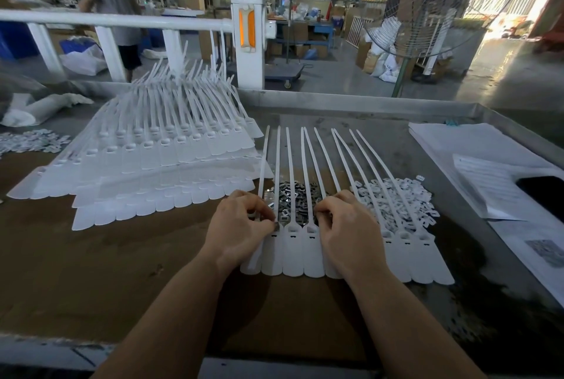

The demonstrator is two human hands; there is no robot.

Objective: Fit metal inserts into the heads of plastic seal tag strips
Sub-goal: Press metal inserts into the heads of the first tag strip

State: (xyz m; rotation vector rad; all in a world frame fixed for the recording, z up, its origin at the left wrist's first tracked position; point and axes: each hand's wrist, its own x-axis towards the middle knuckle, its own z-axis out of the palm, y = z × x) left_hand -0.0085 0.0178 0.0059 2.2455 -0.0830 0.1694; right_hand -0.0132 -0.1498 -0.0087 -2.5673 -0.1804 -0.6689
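Observation:
A joined row of white seal tag strips (305, 259) lies flat before me, tails pointing away. Under the tails sits a heap of small metal inserts (300, 197). My left hand (241, 229) rests on the row's left end, fingers curled, pinching a metal insert (276, 227) at a strip head. My right hand (346, 226) lies over the middle heads with fingers curled down onto them; what its fingertips hold is hidden.
White plastic caps (406, 198) are heaped right of the inserts. Stacked sheets of strips (158, 165) fill the left. Papers (476, 162) and a dark phone (546, 195) lie at right. More small parts (30, 140) sit far left. A person stands beyond the white railing (116, 20).

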